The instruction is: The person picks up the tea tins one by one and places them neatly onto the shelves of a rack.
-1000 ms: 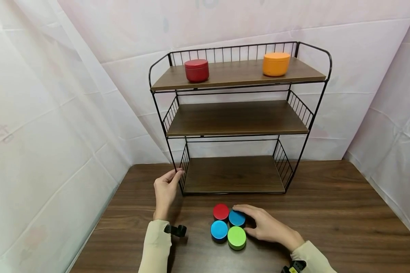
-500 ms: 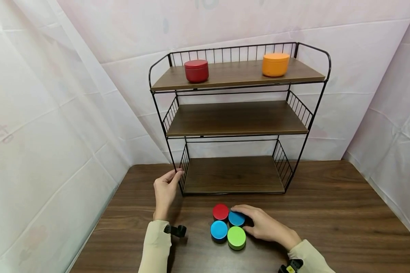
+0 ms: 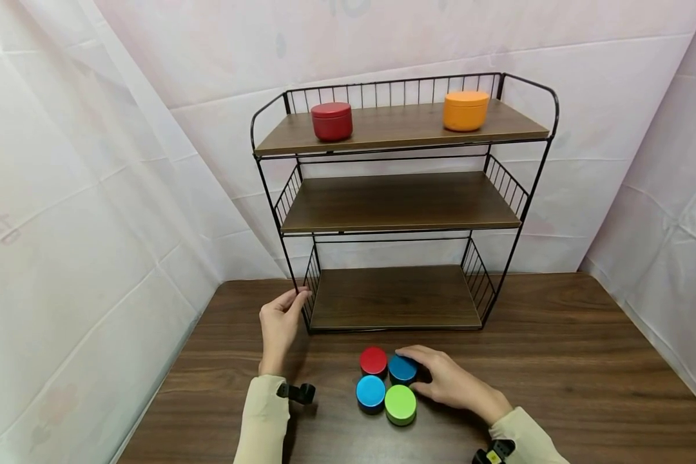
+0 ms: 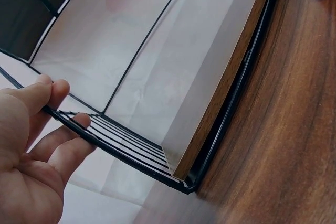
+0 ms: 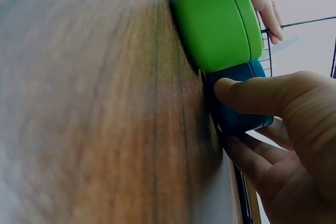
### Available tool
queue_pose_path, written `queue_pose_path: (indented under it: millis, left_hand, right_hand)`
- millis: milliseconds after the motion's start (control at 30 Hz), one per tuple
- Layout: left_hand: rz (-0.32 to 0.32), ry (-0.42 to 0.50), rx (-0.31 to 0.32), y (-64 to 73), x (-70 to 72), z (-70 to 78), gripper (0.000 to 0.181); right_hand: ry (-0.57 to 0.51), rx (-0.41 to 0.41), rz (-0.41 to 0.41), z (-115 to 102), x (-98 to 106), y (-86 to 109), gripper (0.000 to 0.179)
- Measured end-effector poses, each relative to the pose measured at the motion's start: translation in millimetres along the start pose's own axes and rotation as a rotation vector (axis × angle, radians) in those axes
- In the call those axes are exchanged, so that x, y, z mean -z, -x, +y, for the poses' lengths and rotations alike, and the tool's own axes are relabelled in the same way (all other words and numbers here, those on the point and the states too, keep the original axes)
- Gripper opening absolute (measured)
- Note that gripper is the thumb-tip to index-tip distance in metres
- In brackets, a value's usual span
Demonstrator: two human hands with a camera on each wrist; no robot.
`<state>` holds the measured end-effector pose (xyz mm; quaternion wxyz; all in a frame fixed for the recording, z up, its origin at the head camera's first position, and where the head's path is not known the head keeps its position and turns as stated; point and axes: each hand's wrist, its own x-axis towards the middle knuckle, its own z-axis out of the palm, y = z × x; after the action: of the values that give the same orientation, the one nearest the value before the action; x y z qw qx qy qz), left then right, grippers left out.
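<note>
From where I stand, two of the six lidded pots are already up on the wire rack (image 3: pixel 400 205): the dark red pot (image 3: pixel 332 122) toward the left of its top shelf (image 3: pixel 400 124) and the orange pot (image 3: pixel 466 111) toward the right. The other four sit clustered on the table (image 3: pixel 591 361) in front of the rack: the bright red pot (image 3: pixel 374 361) and the dark blue pot (image 3: pixel 403 368) nearer to it, the light blue pot (image 3: pixel 371 392) and the green pot (image 3: pixel 401 405) farther out. I'd judge the work roughly a third done, with these four left to deal with. The right hand (image 3: pixel 449 381) holds the dark blue pot, thumb against one side and fingers round the other; the pot looks to be resting on the table, though I can't quite see under it. The left hand (image 3: pixel 278 325) pinches the rack's front left post (image 3: pixel 288 259) near the bottom shelf (image 3: pixel 394 296), probably to steady it. Against half a second ago, next to nothing has changed: both hands keep their grips, every pot keeps its place by the rack, and the head view has only drifted a touch.
</note>
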<state>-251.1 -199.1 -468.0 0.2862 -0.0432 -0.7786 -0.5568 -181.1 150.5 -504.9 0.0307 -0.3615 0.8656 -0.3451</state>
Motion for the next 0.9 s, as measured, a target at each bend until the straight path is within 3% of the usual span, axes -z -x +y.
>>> queue_pose_path:
  millis: [300, 533, 900]
  left_hand:
    - [0.009, 0.002, -0.003, 0.2, -0.4, 0.2, 0.020]
    - [0.046, -0.027, -0.004, 7.3, -0.1, 36.9, 0.013]
    - [0.047, -0.024, -0.037, 6.9, -1.0, 33.4, 0.013]
  right_hand:
    - [-0.010, -0.017, 0.066, -3, 12, 2.2, 0.063]
    - [0.019, 0.050, 0.129, -8, 23, 1.8, 0.062]
    - [0.107, 0.170, 0.242, -23, 53, 2.0, 0.063]
